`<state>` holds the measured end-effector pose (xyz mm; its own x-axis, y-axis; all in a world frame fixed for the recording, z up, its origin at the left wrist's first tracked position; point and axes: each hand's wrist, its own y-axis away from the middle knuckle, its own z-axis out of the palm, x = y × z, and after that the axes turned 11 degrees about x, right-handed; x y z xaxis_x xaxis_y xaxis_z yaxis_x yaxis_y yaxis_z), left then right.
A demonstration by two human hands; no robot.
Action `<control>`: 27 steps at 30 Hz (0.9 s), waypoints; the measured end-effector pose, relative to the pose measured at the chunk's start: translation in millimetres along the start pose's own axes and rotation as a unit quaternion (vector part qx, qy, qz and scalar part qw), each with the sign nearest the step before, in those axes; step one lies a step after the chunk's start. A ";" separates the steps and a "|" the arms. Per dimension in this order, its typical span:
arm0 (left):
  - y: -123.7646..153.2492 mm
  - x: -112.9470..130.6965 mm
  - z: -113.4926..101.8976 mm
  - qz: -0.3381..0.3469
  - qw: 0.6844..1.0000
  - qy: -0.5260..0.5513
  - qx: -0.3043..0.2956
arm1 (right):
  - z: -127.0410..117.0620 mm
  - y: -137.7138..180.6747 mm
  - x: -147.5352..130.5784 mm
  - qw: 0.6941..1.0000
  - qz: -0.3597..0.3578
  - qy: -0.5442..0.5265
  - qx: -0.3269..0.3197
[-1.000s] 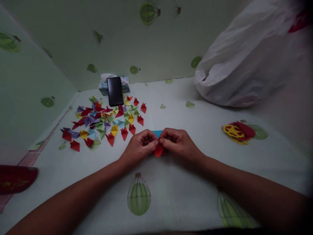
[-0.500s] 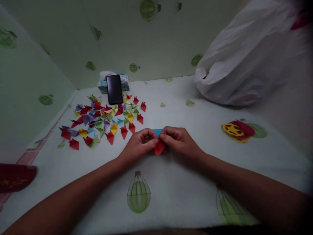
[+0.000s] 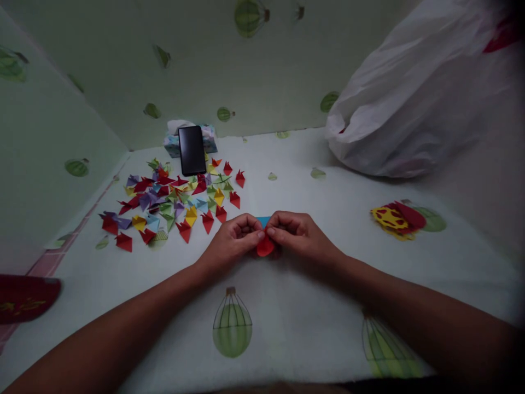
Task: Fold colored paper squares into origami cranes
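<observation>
Between my fingertips, low over the middle of the table, is a small red paper piece [image 3: 265,249] with a rounded lower end. A bit of blue paper [image 3: 263,220] shows just above it; whether the two are joined is hidden by my fingers. My left hand [image 3: 240,235] pinches the red piece from the left, thumb on top and fingers curled. On the other side my right hand [image 3: 297,234] pinches it in the same way, the two thumbs almost touching. Many folded paper cranes [image 3: 186,231] in several colours lie scattered beyond my left hand.
A dark phone [image 3: 192,150] leans against a tissue box [image 3: 211,139] behind the cranes. At the right lie yellow and red cut-out paper pieces [image 3: 396,219]. A large white plastic bag [image 3: 394,109] stands at the back right. A dark red object [image 3: 27,298] juts in at the left edge.
The thumbs and fingers have shifted very slightly on the red paper piece, and it has moved a touch left. Both hands keep their pinch; the cranes lie as before.
</observation>
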<state>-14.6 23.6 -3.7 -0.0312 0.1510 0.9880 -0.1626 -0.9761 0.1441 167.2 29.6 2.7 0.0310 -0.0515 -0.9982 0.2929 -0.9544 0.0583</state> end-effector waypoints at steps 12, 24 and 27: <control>-0.7 -2.0 -1.8 0.007 1.000 -0.018 -0.025 | -1.2 -1.3 3.1 0.998 -0.016 0.057 0.008; 1.1 2.7 1.2 -0.022 0.998 -0.040 -0.046 | -1.5 -1.0 4.8 0.996 -0.025 0.089 -0.007; 0.4 4.3 1.1 -0.038 0.997 -0.037 -0.048 | -3.2 -1.4 5.0 0.993 -0.047 0.109 -0.011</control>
<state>-13.7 23.7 0.6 0.0568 0.2097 0.9761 -0.2552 -0.9422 0.2173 170.0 31.6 -2.4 0.2081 0.1053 -0.9724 0.3256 -0.9449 -0.0326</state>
